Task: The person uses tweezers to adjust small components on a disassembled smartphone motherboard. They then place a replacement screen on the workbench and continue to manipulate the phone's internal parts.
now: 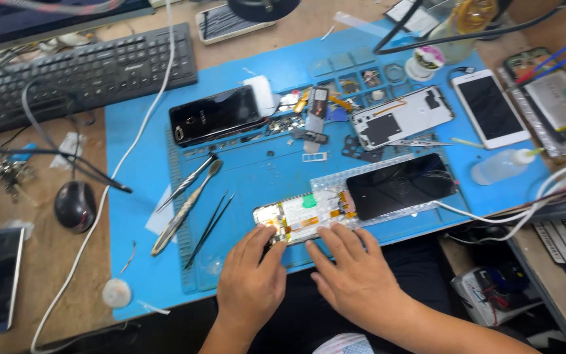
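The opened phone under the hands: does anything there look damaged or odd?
The opened phone has no back cover, so its battery and orange flex cables show. Its black screen panel lies detached beside it, with fine scratch-like lines at its upper right. Both hands, left hand and right hand, press its near edge.

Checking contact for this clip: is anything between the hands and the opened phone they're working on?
Nothing visible: the left hand and right hand both have fingertips on the opened phone at the blue mat's near edge.
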